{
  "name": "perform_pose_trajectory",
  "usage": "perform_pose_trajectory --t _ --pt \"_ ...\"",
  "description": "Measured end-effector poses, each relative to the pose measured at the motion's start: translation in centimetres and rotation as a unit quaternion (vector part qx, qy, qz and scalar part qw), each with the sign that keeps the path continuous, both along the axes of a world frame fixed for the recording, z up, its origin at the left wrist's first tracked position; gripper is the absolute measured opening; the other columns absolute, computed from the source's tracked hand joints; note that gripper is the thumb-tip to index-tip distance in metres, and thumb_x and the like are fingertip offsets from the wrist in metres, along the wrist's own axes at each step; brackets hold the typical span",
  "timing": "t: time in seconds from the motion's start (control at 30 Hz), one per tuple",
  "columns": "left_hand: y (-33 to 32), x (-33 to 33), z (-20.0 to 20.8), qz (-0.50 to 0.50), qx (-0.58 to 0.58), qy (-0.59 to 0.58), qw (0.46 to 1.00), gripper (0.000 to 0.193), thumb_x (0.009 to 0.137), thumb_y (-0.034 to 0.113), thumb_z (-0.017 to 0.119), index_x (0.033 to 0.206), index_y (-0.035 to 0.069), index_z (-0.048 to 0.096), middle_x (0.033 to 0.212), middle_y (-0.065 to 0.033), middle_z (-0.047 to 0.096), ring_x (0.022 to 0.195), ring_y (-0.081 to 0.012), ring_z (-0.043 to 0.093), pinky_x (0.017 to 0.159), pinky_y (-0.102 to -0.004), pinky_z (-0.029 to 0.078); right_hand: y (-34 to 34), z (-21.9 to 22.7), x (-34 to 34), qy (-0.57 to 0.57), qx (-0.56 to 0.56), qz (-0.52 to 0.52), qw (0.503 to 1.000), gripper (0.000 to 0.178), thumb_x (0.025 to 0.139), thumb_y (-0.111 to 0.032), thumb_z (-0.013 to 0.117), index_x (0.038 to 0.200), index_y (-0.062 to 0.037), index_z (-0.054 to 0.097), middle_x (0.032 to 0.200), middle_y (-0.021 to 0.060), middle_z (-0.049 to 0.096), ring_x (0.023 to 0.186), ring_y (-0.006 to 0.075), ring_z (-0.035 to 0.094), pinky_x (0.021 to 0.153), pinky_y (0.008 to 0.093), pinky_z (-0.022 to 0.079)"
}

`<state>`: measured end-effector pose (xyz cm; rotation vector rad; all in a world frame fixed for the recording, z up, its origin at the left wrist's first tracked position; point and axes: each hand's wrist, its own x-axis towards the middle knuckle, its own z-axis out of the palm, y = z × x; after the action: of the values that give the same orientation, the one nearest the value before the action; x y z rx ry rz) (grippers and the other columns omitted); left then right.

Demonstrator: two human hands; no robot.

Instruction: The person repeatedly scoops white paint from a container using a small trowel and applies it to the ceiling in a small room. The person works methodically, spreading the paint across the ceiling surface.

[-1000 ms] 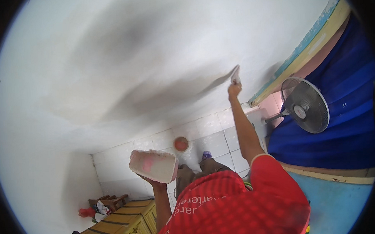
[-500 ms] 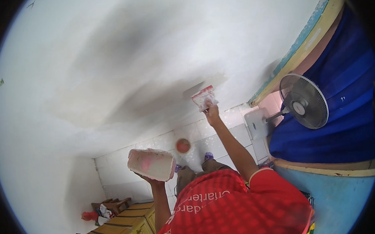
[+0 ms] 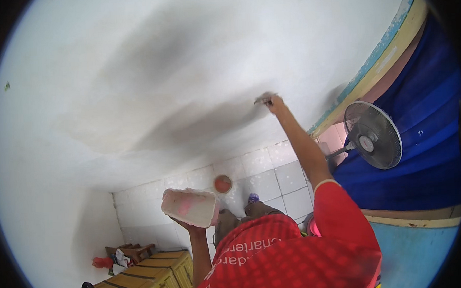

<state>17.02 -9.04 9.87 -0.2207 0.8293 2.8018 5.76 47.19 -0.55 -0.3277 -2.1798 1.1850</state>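
Flat tool: a thin, flat hand tool (image 3: 263, 99), greyish and blurred, seen almost edge-on at the wall; whether its edge touches cannot be told.
Right hand: the right hand (image 3: 275, 104) is closed around that tool, arm stretched forward.
Tub: an open, rectangular, pale pinkish-white tub (image 3: 206, 209) with crusted rims, held up before the body; a pink patch shows inside, and how much material it holds is unclear.
Left hand: the left hand (image 3: 193, 228) grips the tub from below.
Wall, done: the broad white wall (image 3: 132, 24) looks mostly covered.
Wall, left: faint beige patches suggest uneven areas; shadows hide whether the stretch by the tool is finished.
Floor: white spots speckle the pale grey square tiles (image 3: 296, 203); a small round container with orange-red insides (image 3: 223, 184) stands there.
Right side: a grey round-caged fan (image 3: 385, 142) before a deep-blue fabric curtain (image 3: 436, 135).
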Motion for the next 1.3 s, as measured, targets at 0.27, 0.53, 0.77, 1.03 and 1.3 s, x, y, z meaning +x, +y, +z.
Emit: perform_pose_trajectory --t 0.27,0.53,0.77,1.03,1.3 --pt "-3.7 2.2 -0.3 0.063 0.009 0.004 0.998 0.065 0.098 0.066 0.04 0.141 0.018 0.05 0.136 -0.0086 0.058 0.122 -0.0301 0.057 0.104 -0.0538 0.048 -3.8 6.8 7.7 0.153 -0.537 -0.124 0.82 0.028 0.097 -0.013 0.059 0.118 0.0057 0.059 0.101 0.0121 0.067 0.094 0.0238 0.067 0.081 0.0337 0.057" --pt "0.9 -2.2 -0.6 -0.035 -0.008 0.026 0.999 0.067 0.097 0.067 0.042 0.142 0.017 0.049 0.136 -0.0087 0.058 0.123 -0.0312 0.057 0.105 -0.0541 0.047 -4.9 -9.0 -7.6 -0.129 0.084 -0.5 0.852 0.064 0.101 -0.034 0.053 0.15 0.0005 0.032 0.129 0.0238 0.061 0.102 0.032 0.066 0.078 0.041 0.055" --pt "1.6 -3.2 -0.6 -0.066 0.018 0.002 0.998 0.064 0.098 0.065 0.043 0.141 0.018 0.051 0.135 -0.0087 0.059 0.122 -0.0311 0.059 0.103 -0.0538 0.049 -18.8 -16.2 -5.2 -0.233 0.01 -0.278 0.932 0.049 0.109 -0.031 0.031 0.14 0.0011 0.052 0.135 0.0338 0.053 0.128 0.0478 0.048 0.111 0.0566 0.032" --pt "3.3 -0.9 3.3 -0.127 0.053 0.033 0.99 0.065 0.098 0.064 0.043 0.141 0.016 0.049 0.134 -0.0105 0.06 0.122 -0.0309 0.059 0.104 -0.0518 0.048 -6.4 -10.2 -6.0 -0.158 -0.113 -0.476 0.858 0.031 0.1 -0.021 0.054 0.115 0.0064 0.059 0.097 0.0283 0.068 0.087 0.0433 0.066 0.08 0.0497 0.053" --pt "-0.6 -2.3 2.2 -0.063 0.053 0.052 0.995 0.071 0.1 0.067 0.032 0.149 0.016 0.041 0.144 -0.0079 0.052 0.127 -0.0316 0.056 0.108 -0.0518 0.046 -30.9 12.8 9.4 -0.05 -0.556 0.092 0.824 0.032 0.095 -0.01 0.056 0.124 0.0022 0.06 0.109 0.0082 0.066 0.094 0.0182 0.067 0.071 0.0343 0.057"
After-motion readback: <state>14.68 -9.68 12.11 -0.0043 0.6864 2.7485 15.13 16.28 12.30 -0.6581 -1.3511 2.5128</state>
